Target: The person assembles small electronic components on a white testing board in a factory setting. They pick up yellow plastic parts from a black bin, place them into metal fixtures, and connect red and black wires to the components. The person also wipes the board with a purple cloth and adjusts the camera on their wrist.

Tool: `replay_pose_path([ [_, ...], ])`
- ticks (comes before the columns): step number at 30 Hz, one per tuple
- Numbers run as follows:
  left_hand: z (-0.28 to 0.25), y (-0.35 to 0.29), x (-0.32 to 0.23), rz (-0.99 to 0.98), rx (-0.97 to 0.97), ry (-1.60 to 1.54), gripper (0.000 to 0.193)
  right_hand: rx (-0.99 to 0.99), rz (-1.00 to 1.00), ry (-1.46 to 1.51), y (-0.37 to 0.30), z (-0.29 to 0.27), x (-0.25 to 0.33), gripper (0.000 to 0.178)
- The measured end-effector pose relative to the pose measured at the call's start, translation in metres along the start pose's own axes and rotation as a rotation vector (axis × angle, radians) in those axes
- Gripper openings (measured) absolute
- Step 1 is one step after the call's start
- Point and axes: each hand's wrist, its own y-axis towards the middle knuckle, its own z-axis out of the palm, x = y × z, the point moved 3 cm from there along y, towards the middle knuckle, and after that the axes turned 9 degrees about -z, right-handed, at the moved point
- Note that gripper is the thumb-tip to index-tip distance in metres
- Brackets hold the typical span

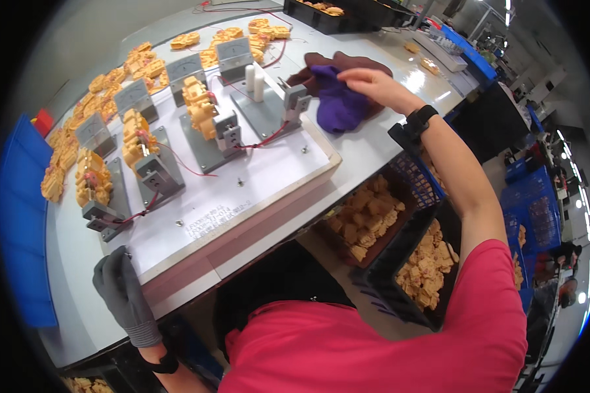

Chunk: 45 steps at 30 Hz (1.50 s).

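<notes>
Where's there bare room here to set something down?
Bare tabletop lies between the blue bin and the gloved left hand, and narrowly between the white board and purple cloth. The board's near strip, before the grey fixtures, has mostly just printing and screws. Crowded: the fixture row and the tabletop behind it, heaped with yellow parts.

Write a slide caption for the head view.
Gloved left hand beside a white board bearing yellow parts; bare right hand at a purple cloth.

Left hand (126, 295), gloved in grey, sits low with its forearm (177, 382) mostly cut off, lol. Bare right hand (380, 90) is way out front, fingers (354, 76) pointing left, right arm (462, 167) slightly bent.
</notes>
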Motion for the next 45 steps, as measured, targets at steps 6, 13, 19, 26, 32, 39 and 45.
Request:
replay_pose_path([
  [6, 0.000, 0.000, 0.003, 0.046, -0.004, 0.032, 0.024, -0.610, -0.050, 0.959, -0.032, -0.019, 0.028, 0.029],
  [13, -0.003, 0.001, 0.005, 0.051, -0.001, 0.037, 0.024, -0.482, -0.595, 1.459, -0.066, 0.020, 0.135, 0.032],
  [19, 0.001, 0.005, 0.008, 0.077, -0.001, 0.012, 0.024, -0.407, -0.777, 0.946, -0.075, 0.040, 0.196, 0.057],
  [26, 0.000, 0.004, 0.007, 0.091, -0.013, 0.021, 0.024, -0.353, -0.888, 0.826, -0.085, 0.048, 0.209, 0.070],
  [32, 0.002, 0.004, 0.007, 0.078, -0.011, -0.003, 0.024, -0.245, -0.978, 0.687, -0.100, 0.039, 0.220, 0.077],
  [39, 0.001, 0.005, 0.008, 0.111, -0.010, -0.006, 0.024, -0.173, -0.981, 0.619, -0.115, 0.038, 0.232, 0.074],
  [45, 0.002, 0.006, 0.008, 0.088, 0.004, 0.014, 0.029, -0.238, -0.991, 0.648, -0.122, 0.037, 0.235, 0.071],
])
